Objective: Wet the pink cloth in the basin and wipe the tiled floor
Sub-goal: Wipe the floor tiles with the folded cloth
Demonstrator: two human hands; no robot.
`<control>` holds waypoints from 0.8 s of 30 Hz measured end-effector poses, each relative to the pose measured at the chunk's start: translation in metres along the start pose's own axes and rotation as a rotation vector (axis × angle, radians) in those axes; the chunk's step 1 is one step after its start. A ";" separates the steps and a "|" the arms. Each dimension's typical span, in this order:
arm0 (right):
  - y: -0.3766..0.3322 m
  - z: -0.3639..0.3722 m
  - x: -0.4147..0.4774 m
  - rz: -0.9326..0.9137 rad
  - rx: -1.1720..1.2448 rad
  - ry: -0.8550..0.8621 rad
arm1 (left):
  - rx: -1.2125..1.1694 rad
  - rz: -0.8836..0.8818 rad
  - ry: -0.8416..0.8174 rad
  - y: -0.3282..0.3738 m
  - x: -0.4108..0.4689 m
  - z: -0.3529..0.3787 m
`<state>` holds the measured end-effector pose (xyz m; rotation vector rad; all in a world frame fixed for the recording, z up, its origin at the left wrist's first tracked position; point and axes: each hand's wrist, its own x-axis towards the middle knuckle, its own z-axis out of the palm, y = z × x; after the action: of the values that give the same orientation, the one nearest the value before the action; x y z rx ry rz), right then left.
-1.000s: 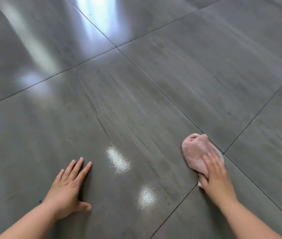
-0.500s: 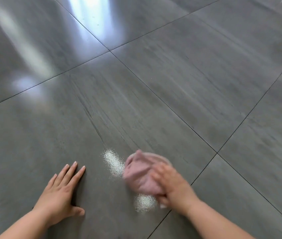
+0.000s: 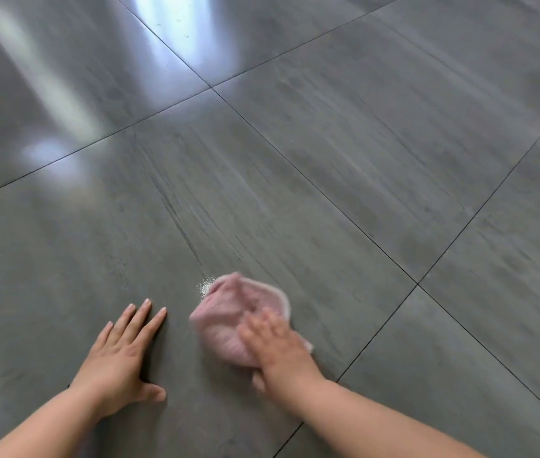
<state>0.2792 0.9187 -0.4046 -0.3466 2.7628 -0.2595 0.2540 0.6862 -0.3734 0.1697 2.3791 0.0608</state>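
The pink cloth point(image 3: 229, 312) lies bunched on the grey tiled floor point(image 3: 361, 160), low in the head view and a little right of centre. My right hand point(image 3: 278, 352) lies on the cloth's near side with its fingers spread flat, pressing it to the tile; the hand and cloth are motion-blurred. My left hand point(image 3: 120, 355) rests flat on the same tile just left of the cloth, fingers straight and apart from it. The basin is not in view.
Faint wet streaks run up the tile from a small shiny wet patch point(image 3: 207, 285) at the cloth's far edge. Dark grout lines point(image 3: 417, 284) cross to the right of my right hand. Window glare lies on the far left tiles.
My right hand has swept the pink cloth leftward from the grout crossing on the right to a spot beside my left hand. The left hand has stayed planted.
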 end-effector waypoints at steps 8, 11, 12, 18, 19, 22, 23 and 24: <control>0.106 -0.047 0.012 0.289 0.101 0.164 | -0.014 0.025 0.012 -0.009 0.000 0.001; 0.128 -0.055 -0.004 0.651 0.185 0.191 | -0.032 0.043 0.015 -0.009 0.003 0.003; 0.125 -0.058 -0.005 0.691 0.235 0.199 | -0.030 0.040 -0.009 -0.007 0.001 0.000; 0.073 -0.150 -0.030 0.724 0.783 0.017 | -0.468 0.033 -0.030 0.040 -0.053 -0.069; 0.060 -0.174 -0.042 0.694 0.874 -0.012 | -0.513 0.084 0.016 0.053 -0.068 -0.087; 0.026 -0.245 -0.087 0.598 1.029 -0.112 | -0.618 0.213 0.124 0.100 -0.124 -0.150; 0.018 -0.270 -0.104 0.579 1.050 -0.150 | -0.637 0.268 0.173 0.116 -0.144 -0.175; 0.011 -0.293 -0.121 0.556 1.057 -0.187 | -0.638 0.339 0.220 0.132 -0.163 -0.200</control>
<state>0.2833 1.0017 -0.0988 0.6106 2.0384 -1.3287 0.2477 0.7954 -0.1045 0.2637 2.3911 1.0264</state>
